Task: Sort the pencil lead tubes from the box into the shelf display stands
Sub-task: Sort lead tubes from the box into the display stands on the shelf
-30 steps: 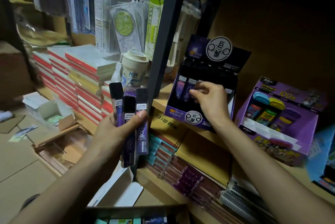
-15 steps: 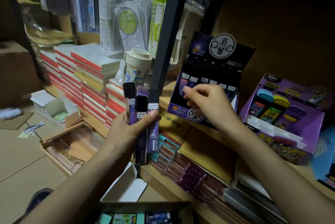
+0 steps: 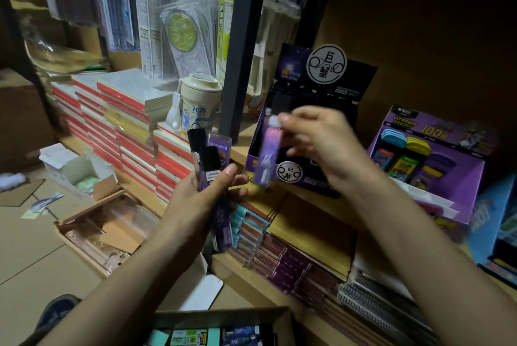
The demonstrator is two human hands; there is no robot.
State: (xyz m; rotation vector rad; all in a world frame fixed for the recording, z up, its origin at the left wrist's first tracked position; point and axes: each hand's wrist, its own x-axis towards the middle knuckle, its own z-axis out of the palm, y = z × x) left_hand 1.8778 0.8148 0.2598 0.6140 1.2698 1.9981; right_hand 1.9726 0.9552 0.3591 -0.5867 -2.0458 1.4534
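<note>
The shelf ran across in front of me. On it stood the dark display stand, open toward me and just behind my right hand. The box of unsorted stock sat low, under both forearms. My left hand was wrapped round a bundle of lead tubes, thumb across them and caps up, near the shelf post.

My right hand was the nearer to the stand. Its finger and thumb pinched one purple tube by the cap end. The tube hung below the grip with its long axis near upright and its lower end leaning a little left. It was in front of the stand's front wall, not in any slot.

I judged the tube had to rise and travel back over that wall, kept upright, to drop into a row. It was too dark and blurred there to tell which slot was free.
</note>
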